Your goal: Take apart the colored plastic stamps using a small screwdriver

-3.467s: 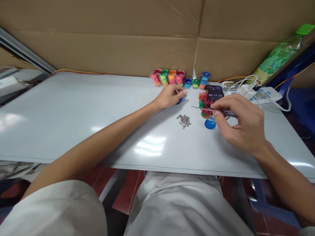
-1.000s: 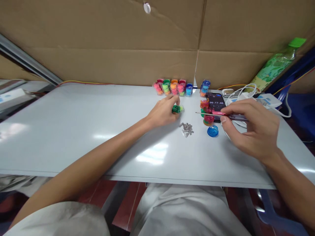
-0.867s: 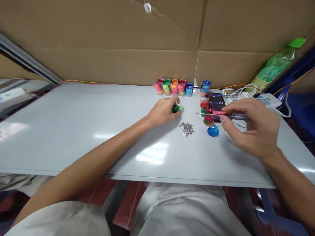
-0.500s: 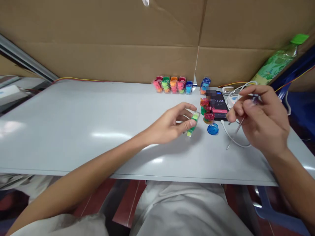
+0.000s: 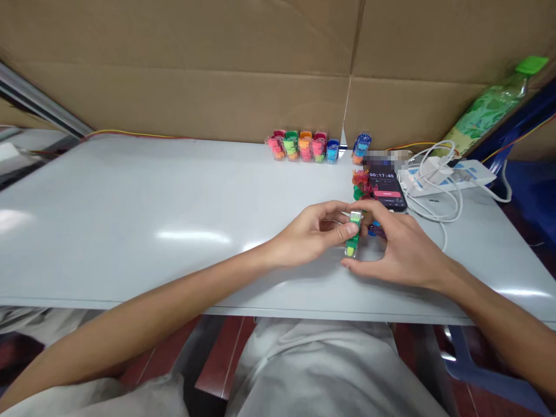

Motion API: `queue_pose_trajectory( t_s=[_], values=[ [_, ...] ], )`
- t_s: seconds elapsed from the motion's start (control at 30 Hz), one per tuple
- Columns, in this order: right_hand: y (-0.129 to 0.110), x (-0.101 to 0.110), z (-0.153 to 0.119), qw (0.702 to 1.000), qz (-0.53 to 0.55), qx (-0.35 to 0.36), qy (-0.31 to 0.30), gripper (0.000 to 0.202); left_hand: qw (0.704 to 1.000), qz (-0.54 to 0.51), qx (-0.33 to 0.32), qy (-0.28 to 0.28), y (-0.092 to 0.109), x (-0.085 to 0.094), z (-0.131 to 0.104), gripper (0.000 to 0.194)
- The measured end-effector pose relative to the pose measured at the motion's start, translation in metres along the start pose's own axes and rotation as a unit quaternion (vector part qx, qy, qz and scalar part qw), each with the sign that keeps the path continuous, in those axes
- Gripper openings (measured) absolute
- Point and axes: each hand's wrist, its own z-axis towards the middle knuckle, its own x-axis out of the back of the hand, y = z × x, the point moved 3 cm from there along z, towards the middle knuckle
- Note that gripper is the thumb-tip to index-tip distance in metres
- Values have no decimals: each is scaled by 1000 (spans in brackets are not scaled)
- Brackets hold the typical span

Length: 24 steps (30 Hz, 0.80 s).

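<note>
My left hand [image 5: 304,236] pinches a small green plastic piece with clear ends and a yellow-green patch [image 5: 351,250], held upright just above the table. My right hand [image 5: 402,246] curves around the piece's right side, its index fingertip near the piece's top and its thumb apart below. A dark purple handle [image 5: 377,231], seemingly the screwdriver's, shows within my right palm; its shaft is hidden. Beside it, a bit of a blue disc [image 5: 372,228] shows, mostly covered by my right hand. Red and green plastic parts [image 5: 359,180] lie just beyond my fingers.
Several colourful small plastic assemblies [image 5: 305,146] line the table's [image 5: 130,202] back edge, with a blue one [image 5: 361,147] apart. A phone [image 5: 388,188] with a running timer, a white power strip [image 5: 473,174], tangled cables [image 5: 456,200] and a green-capped bottle [image 5: 490,104] occupy the right side.
My right hand has come down and left from above the cables to the green piece. My left hand has shifted slightly right, turning the piece more upright. The screwdriver's shaft no longer shows.
</note>
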Motion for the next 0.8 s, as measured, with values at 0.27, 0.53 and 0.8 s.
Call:
queue_pose_trajectory(
  t_s=[0.27,0.53,0.8],
  values=[
    [3,13,-6,995,-62,10,75,71,1000,13,12,-4,6,7,1,43],
    [9,61,-8,965,-83,-63,240,77,962,250,-105,16,8,9,2,26],
    [17,65,-6,966,-67,-19,248,79,914,337,-226,20,11,-7,35,23]
  ],
)
